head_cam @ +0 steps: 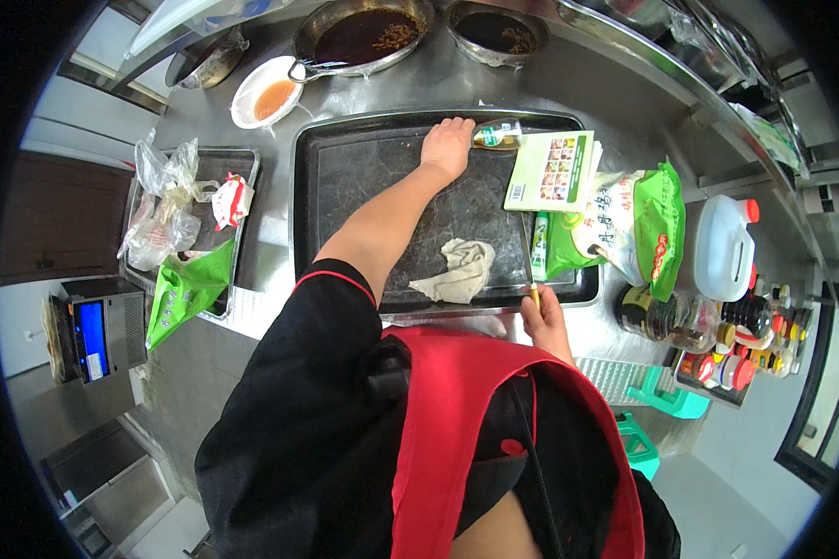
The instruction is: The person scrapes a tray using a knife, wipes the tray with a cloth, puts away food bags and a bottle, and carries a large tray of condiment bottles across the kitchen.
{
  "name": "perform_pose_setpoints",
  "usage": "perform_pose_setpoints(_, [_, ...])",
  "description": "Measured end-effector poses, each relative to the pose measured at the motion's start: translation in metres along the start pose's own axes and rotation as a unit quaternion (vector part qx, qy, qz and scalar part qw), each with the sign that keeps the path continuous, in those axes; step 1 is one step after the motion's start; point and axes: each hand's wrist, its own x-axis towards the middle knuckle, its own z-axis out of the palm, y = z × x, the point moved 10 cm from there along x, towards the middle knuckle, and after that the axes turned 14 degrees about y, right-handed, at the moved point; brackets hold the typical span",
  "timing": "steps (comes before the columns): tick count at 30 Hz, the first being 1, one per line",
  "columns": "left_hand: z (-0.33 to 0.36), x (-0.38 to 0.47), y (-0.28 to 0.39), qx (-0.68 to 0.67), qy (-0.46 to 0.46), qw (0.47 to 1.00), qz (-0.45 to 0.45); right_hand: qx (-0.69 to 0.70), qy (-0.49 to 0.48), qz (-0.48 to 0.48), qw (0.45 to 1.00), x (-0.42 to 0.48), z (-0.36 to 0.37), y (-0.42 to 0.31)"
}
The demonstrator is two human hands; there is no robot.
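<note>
My left hand [447, 148] reaches to the far side of a dark metal baking tray [363, 202]. Its fingers are at the left end of a glass bottle [498, 133] with a green and white label, lying on its side; whether they grip it is hidden. Close to the tray's near right edge, my right hand [547, 321] holds the pale handle of a slim, long-bladed tool [528, 255], possibly a knife. Its shaft points away beside a green and white tube [540, 246]. A crumpled beige cloth [461, 271] lies in the tray between my hands.
A booklet [551, 172] and a green and white food bag [601, 230] overlap the tray's right side. Further right stand a plastic jug [723, 248] and several bottles. At the back are two pans of dark liquid [363, 38] and a white bowl [269, 94]. Another tray [252, 164] holds plastic bags.
</note>
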Motion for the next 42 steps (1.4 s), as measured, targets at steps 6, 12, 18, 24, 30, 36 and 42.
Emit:
perform_pose_setpoints(6, [-0.031,-0.009,-0.008,-0.091,0.055,0.992,-0.074,-0.009,-0.010,-0.021,1.000,0.003,0.003,-0.008])
perform_pose_setpoints(12, [-0.083,0.001,-0.028,-0.172,0.085,0.960,-0.203,-0.002,-0.016,-0.033,0.999,0.002,-0.001,-0.009])
perform_pose_setpoints(18, [-0.098,-0.043,-0.077,-0.269,0.060,0.886,-0.373,0.017,-0.032,-0.038,0.999,-0.002,-0.003,-0.008])
perform_pose_setpoints(24, [-0.099,-0.095,-0.057,-0.375,-0.016,0.802,-0.464,-0.007,-0.017,-0.055,0.998,-0.004,-0.006,-0.008])
perform_pose_setpoints(30, [-0.112,-0.108,-0.026,-0.420,-0.037,0.781,-0.461,-0.009,-0.029,-0.060,0.998,-0.008,-0.005,-0.012])
perform_pose_setpoints(36, [-0.118,-0.114,-0.017,-0.423,-0.034,0.784,-0.452,-0.012,-0.035,-0.033,0.999,-0.015,-0.005,-0.008])
perform_pose_setpoints(42, [-0.117,-0.118,-0.016,-0.432,-0.037,0.784,-0.445,-0.046,-0.004,-0.118,0.992,-0.008,-0.010,-0.023])
